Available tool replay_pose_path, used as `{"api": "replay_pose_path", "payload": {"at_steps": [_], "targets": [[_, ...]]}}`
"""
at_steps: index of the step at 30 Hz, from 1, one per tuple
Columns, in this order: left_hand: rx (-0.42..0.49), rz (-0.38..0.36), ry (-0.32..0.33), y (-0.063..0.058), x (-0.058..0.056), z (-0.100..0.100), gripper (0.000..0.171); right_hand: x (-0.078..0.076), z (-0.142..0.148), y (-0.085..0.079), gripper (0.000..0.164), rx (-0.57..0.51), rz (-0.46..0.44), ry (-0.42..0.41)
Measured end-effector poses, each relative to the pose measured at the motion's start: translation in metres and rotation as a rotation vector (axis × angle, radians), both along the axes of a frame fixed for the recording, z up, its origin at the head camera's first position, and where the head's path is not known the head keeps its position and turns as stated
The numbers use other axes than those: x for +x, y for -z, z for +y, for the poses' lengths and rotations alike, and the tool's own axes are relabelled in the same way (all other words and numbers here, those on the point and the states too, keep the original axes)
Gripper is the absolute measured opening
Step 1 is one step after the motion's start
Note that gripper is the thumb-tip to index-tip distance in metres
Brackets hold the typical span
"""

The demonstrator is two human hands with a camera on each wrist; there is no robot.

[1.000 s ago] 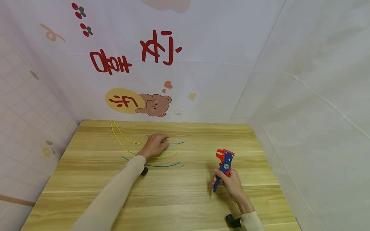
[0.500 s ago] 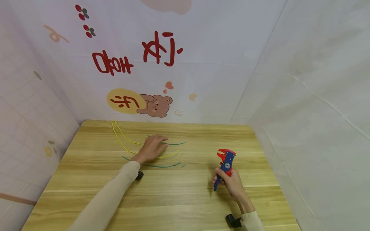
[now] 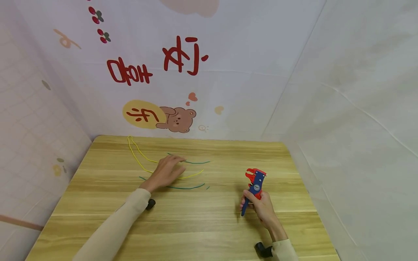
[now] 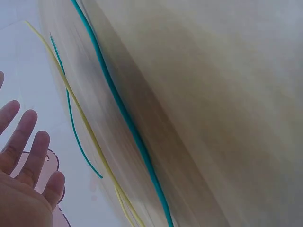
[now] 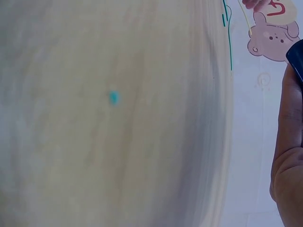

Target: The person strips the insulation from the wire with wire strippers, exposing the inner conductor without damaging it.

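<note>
My left hand (image 3: 164, 172) is over the wires at the table's left half, fingers spread and loosely bent, gripping nothing. Under it run a long yellow wire (image 3: 192, 175), looped at the far left, a far green wire (image 3: 197, 162) and a nearer green wire (image 3: 186, 188); the hand hides part of them. The left wrist view shows the palm (image 4: 26, 189) apart from the green wire (image 4: 118, 104). On the right, my right hand (image 3: 262, 208) grips a red-and-blue wire stripper (image 3: 257, 185) by its handles, head pointing away. Only a dark handle end (image 5: 296, 56) shows in the right wrist view.
A short green wire offcut (image 3: 208, 187) lies right of the nearer green wire. In the right wrist view a small teal bit (image 5: 113, 98) rests on the wood. The wooden table (image 3: 212, 224) meets a printed back wall (image 3: 235, 90) and white side sheets.
My left hand has drawn back toward the lower left, its fingers loosening and spreading. The wires and the right hand with the wire stripper stay almost where they were.
</note>
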State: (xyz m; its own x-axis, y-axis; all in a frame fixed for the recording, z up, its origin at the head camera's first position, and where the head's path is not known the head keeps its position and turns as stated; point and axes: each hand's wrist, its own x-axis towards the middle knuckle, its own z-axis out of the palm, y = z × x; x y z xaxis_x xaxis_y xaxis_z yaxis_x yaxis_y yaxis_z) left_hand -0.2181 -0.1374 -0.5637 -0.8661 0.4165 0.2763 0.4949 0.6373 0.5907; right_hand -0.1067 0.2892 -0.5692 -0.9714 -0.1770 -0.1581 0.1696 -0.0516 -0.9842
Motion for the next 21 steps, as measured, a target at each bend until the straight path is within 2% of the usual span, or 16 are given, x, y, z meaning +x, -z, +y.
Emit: {"api": "replay_pose_path", "payload": {"at_steps": [9,12,16,21], "targets": [[0.027,-0.013,0.002,-0.003,0.017,-0.008,0.037,-0.003,-0.004,-0.001,0.041,0.003,-0.012,0.012],[0.029,-0.006,-0.008,-0.004,0.024,-0.010,0.039,-0.005,-0.006,-0.001,0.036,0.011,-0.026,0.023],[0.020,0.041,-0.012,-0.002,0.032,-0.013,0.039,-0.007,-0.009,-0.002,0.026,0.016,-0.038,0.033],[0.025,0.120,0.006,0.001,0.044,-0.013,0.039,-0.009,-0.013,-0.003,0.032,0.001,-0.023,0.021]]}}
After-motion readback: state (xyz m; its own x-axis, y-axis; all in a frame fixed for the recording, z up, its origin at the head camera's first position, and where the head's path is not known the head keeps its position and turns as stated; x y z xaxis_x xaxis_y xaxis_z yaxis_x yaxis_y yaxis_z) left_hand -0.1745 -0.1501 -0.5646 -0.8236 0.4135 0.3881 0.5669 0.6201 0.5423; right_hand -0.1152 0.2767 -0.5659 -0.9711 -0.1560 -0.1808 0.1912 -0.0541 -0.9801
